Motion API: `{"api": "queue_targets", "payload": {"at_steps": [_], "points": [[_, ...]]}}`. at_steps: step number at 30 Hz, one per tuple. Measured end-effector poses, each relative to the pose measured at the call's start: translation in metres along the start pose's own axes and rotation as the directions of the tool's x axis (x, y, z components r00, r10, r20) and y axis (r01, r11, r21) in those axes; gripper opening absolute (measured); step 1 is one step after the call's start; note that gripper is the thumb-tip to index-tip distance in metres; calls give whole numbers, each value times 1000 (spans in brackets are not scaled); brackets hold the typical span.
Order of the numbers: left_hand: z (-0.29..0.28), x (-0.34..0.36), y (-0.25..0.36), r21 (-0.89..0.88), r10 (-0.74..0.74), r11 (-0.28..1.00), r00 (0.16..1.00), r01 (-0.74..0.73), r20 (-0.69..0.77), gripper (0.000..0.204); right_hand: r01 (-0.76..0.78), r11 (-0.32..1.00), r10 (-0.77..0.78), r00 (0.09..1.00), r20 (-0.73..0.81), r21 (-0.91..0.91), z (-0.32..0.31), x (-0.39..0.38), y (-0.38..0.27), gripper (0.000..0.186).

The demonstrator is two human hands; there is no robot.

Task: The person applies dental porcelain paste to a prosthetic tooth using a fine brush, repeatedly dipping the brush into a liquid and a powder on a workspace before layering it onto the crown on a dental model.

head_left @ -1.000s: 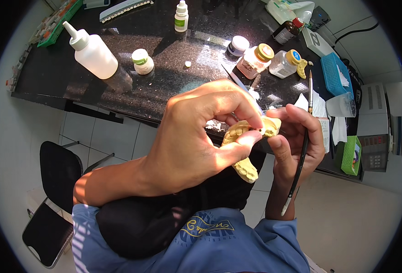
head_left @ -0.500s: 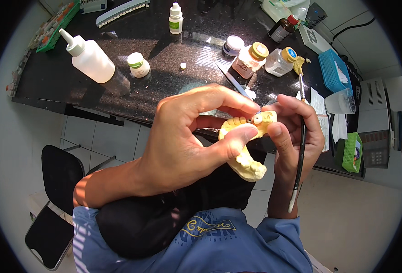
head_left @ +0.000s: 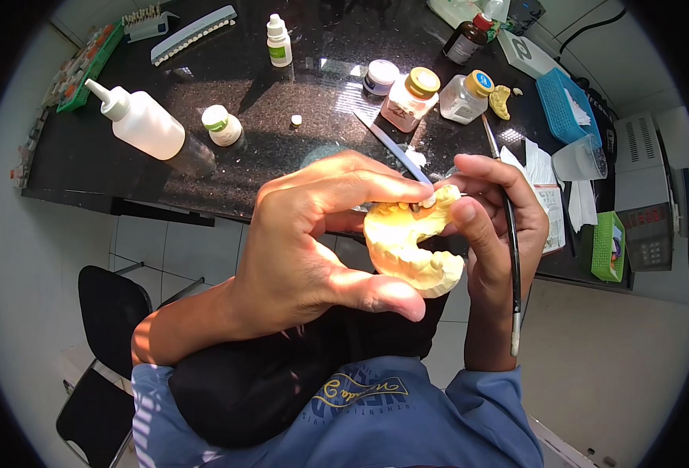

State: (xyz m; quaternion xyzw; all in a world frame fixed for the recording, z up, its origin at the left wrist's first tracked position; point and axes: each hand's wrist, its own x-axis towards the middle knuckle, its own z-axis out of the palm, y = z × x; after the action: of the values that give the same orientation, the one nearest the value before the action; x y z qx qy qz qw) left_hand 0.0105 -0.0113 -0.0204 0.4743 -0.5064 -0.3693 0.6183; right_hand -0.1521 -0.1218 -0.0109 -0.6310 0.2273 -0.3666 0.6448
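A yellow horseshoe-shaped dental cast with a row of teeth is held over the counter's near edge. My left hand has its fingers along the cast's upper side, while its thumb stretches out below, beside the cast. At the cast's upper right end, my right hand grips with thumb and fingertips. A thin black-handled brush runs through the right fingers, with its bristles far and its pale end near. A whitish tooth shows on the cast by my left fingertips, partly hidden.
On the dark counter stand a white squeeze bottle, several small jars, and a brown bottle. A blue-handled tool lies beyond my hands. To the right are a blue basket and green basket. A black chair stands left.
My left thumb has come off the cast's top and moved down beside it. The cast has tilted, showing more of its broad face. The view has shifted slightly.
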Motion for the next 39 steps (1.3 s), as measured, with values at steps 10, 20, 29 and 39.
{"api": "queue_targets", "payload": {"at_steps": [10,20,29,39], "points": [[1,1,-1,3,8,1000,1000,-8,0,86,-21,1000,21,1000,-4,20,-2,1,3,33],[1,1,-2,25,43,999,999,-43,5,85,15,1000,-15,1000,-13,-5,-1,0,3,33],[1,0,-6,49,99,994,995,-99,12,81,5,1000,-5,1000,-21,-4,-1,0,2,34],[-1,0,-5,48,106,993,993,-108,41,84,20,1000,-20,999,-27,-24,1,-2,1,35]]}}
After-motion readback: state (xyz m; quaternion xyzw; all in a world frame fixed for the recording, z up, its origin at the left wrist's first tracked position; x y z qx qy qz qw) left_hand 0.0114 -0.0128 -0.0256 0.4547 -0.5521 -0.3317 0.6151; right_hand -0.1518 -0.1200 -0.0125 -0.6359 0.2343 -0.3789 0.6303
